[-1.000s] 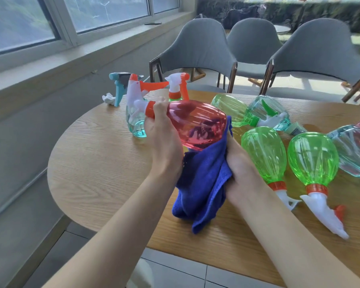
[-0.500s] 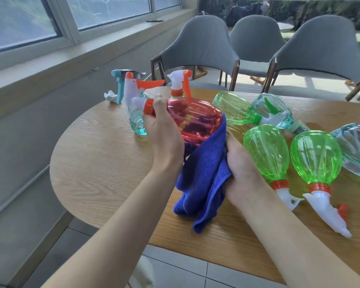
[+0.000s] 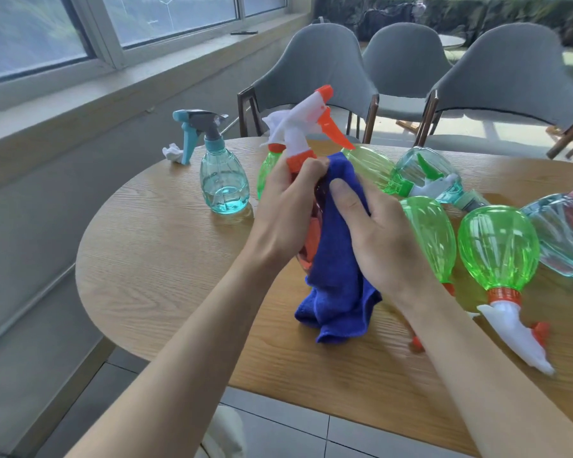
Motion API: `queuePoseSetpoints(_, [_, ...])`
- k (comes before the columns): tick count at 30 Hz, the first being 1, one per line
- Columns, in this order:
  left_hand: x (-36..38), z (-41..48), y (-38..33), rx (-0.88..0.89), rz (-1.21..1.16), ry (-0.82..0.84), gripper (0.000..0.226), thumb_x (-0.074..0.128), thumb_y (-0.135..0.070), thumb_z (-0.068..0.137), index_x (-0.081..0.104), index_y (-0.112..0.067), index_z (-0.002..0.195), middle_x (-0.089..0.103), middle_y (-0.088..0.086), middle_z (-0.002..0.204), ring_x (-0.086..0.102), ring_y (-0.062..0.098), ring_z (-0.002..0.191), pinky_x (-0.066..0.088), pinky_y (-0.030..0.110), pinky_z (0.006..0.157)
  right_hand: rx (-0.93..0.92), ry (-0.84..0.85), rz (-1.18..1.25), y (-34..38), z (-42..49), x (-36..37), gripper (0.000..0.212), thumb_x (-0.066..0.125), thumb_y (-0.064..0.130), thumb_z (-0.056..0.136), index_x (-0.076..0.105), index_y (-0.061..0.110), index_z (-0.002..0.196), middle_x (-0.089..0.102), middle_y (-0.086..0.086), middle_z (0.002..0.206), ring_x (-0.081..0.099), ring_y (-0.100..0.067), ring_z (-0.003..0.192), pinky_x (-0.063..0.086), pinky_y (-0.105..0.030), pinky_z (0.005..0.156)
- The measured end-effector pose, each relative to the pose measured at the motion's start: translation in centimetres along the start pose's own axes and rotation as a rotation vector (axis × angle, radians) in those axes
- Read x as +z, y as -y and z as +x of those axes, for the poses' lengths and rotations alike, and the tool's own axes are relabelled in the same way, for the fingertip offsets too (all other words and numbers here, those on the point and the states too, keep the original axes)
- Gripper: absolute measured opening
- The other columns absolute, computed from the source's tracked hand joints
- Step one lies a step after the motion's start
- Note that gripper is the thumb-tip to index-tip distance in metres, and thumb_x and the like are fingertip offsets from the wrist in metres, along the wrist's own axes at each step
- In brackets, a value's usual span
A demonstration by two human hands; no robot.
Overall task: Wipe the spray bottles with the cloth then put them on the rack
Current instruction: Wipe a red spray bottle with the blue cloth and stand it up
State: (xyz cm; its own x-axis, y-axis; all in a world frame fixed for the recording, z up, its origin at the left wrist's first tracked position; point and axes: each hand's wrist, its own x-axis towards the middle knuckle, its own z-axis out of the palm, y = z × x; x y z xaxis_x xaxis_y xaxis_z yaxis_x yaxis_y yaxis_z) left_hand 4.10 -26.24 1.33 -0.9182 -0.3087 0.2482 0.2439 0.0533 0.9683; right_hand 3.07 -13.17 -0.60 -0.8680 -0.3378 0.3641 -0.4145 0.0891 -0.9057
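At the far left a crumpled tissue [image 3: 172,153] is lying on the tabletop [image 3: 153,259]. Just beside it a teal bottle [image 3: 224,185] is standing upright with a shallow pool of clear liquid sitting in its base. Next over, an upright green bottle [image 3: 266,170] is peeking out from behind the left hand [image 3: 285,213]. That hand is wrapping its fingers tightly round the neck of the red bottle [image 3: 311,241], just under the orange collar. The red bottle is sitting between the two hands, its long axis running close to upright, with the sprayer head [image 3: 306,122] pointing up and away from the person. Most of its body is hiding behind the hand and the cloth [image 3: 336,269], so I cannot tell whether it is holding anything or whether its base is touching the tabletop. The cloth is draping down the bottle's right side, its loose end hanging low. The right hand [image 3: 381,242] is pressing the cloth against the bottle's body, thumb on top and fingers curling round the fabric. By my reading, the left hand is steadying the bottle while the right is doing the wiping. Further right, a pair of green bottles [image 3: 497,246] is lying sideways, nozzles toward the person, looking empty. More bottles are lying behind and beyond them. No rack is showing.
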Motion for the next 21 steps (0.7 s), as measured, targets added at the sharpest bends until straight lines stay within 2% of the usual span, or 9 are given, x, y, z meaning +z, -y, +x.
queuePoseSetpoints(3, [0.1, -0.2, 0.2, 0.038, 0.008, -0.008, 0.024, 0.053, -0.030, 0.093, 0.054, -0.007, 0.086, 0.049, 0.001, 0.074, 0.046, 0.011, 0.070, 0.043, 0.027, 0.062, -0.118, -0.047, -0.108, 0.0, -0.3, 0.5, 0.012, 0.054, 0.032, 0.111, 0.065, 0.027, 0.108, 0.065, 0.013, 0.088, 0.062, -0.003, 0.082, 0.044, -0.017, 0.076])
queuePoseSetpoints(8, [0.3, -0.2, 1.1, 0.069, 0.013, -0.071, 0.027, 0.059, -0.027, 0.098, 0.053, -0.019, 0.073, 0.050, -0.009, 0.066, 0.045, 0.011, 0.065, 0.040, 0.036, 0.065, -0.156, -0.199, -0.138, -0.7, -0.5, 1.5, 0.013, 0.059, 0.034, 0.109, 0.065, 0.027, 0.100, 0.061, 0.017, 0.076, 0.059, -0.002, 0.072, 0.041, -0.015, 0.069])
queuePoseSetpoints(11, [0.6, -0.1, 1.4, 0.065, -0.006, -0.177, 0.029, 0.064, -0.026, 0.102, 0.057, -0.018, 0.075, 0.052, -0.010, 0.065, 0.046, 0.009, 0.063, 0.042, 0.033, 0.064, -0.191, -0.285, -0.185, -0.8, -0.3, 1.9, 0.017, 0.061, 0.035, 0.108, 0.063, 0.028, 0.093, 0.058, 0.017, 0.071, 0.056, -0.001, 0.066, 0.038, -0.013, 0.067])
queuePoseSetpoints(13, [0.8, 0.1, 1.8, 0.066, 0.014, -0.234, 0.027, 0.066, -0.033, 0.101, 0.062, -0.018, 0.079, 0.057, -0.008, 0.068, 0.050, 0.011, 0.065, 0.046, 0.038, 0.067, -0.203, -0.331, -0.215, -0.9, -0.1, 2.1, 0.024, 0.062, 0.034, 0.108, 0.055, 0.030, 0.085, 0.052, 0.016, 0.067, 0.052, -0.002, 0.063, 0.035, -0.013, 0.064])
queuePoseSetpoints(16, [0.7, 0.5, 2.4, 0.029, 0.074, -0.228, 0.028, 0.067, -0.040, 0.099, 0.067, -0.016, 0.086, 0.067, -0.005, 0.075, 0.061, 0.016, 0.070, 0.056, 0.048, 0.076, -0.185, -0.380, -0.285, -2.0, 0.1, 2.3, 0.032, 0.062, 0.034, 0.108, 0.050, 0.023, 0.081, 0.049, 0.012, 0.068, 0.047, -0.004, 0.063, 0.033, -0.015, 0.062])
queuePoseSetpoints(18, [0.4, 0.9, 2.4, 0.053, 0.166, -0.207, 0.029, 0.067, -0.041, 0.100, 0.069, -0.012, 0.095, 0.075, 0.002, 0.085, 0.071, 0.022, 0.080, 0.060, 0.053, 0.087, -0.154, -0.378, -0.343, -2.9, 0.1, 1.9, 0.035, 0.064, 0.033, 0.107, 0.046, 0.023, 0.078, 0.046, 0.011, 0.068, 0.045, -0.003, 0.063, 0.034, -0.016, 0.061])
queuePoseSetpoints(21, [-1.1, 1.7, 1.9, 0.119, 0.299, -0.253, 0.022, 0.066, -0.038, 0.103, 0.067, -0.016, 0.103, 0.078, -0.001, 0.091, 0.073, 0.014, 0.084, 0.060, 0.039, 0.085, -0.055, -0.266, -0.397, -3.9, 0.2, 1.1, 0.040, 0.068, 0.036, 0.104, 0.045, 0.027, 0.072, 0.046, 0.009, 0.063, 0.044, -0.007, 0.059, 0.035, -0.025, 0.057])
